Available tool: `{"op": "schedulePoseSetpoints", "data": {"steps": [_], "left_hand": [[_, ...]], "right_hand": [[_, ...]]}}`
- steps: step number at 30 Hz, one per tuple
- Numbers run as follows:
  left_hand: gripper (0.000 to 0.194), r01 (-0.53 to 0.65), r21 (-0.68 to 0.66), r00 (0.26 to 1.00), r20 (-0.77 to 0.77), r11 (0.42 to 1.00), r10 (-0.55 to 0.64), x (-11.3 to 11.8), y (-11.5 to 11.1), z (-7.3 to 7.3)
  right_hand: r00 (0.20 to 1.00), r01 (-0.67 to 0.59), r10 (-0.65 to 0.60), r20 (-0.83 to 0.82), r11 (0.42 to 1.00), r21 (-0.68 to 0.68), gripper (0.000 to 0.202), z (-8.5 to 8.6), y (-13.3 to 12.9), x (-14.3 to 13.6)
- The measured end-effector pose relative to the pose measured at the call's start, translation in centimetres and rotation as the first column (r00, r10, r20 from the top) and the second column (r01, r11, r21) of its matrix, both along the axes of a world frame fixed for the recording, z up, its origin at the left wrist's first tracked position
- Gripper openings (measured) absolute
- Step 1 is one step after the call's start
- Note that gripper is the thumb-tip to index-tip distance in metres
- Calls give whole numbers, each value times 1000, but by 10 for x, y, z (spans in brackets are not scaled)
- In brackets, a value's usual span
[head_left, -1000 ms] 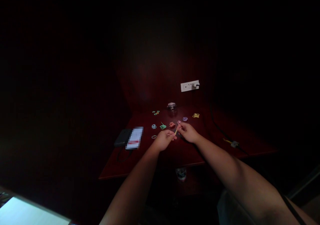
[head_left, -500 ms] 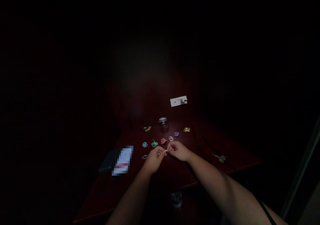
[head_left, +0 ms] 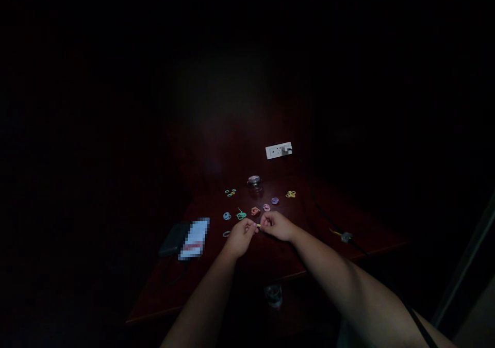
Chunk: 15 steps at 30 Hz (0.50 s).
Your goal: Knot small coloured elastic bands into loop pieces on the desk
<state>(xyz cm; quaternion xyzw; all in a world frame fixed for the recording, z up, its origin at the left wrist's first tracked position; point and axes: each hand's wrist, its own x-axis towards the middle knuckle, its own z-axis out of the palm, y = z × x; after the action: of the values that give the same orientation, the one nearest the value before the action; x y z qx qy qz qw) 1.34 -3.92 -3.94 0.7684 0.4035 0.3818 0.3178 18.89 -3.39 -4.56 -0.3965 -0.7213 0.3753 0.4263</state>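
My left hand and my right hand meet over the front middle of the table. Their fingertips pinch a small pale yellow elastic band between them; most of it is hidden by the fingers. Just beyond lie bunches of coloured bands: blue, green, orange, pink, purple and yellow. A single pale green band rests beside my left hand, and several loose green and yellow bands are scattered farther back.
A lidded clear jar stands at the back of the dark red table. Left are a black box-like object and a blurred-out white sheet. A cable with a grey connector runs down the right. Behind is a wall socket.
The view has shifted slightly, so the table sits a little higher in the picture. My hands keep their pinch on the yellow band, with fingertips slightly closer together.
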Motion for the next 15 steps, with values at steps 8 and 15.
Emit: {"op": "schedulePoseSetpoints", "data": {"steps": [8, 15], "left_hand": [[25, -16, -10, 1000, -3, 1000, 16, 2, -2, 0], [20, 16, -27, 999, 39, 1000, -15, 4, -1, -4]], "right_hand": [[999, 22, -23, 23, 999, 35, 11, -4, 0, -2], [998, 46, -48, 33, 997, 67, 4, -3, 1, -1]]}}
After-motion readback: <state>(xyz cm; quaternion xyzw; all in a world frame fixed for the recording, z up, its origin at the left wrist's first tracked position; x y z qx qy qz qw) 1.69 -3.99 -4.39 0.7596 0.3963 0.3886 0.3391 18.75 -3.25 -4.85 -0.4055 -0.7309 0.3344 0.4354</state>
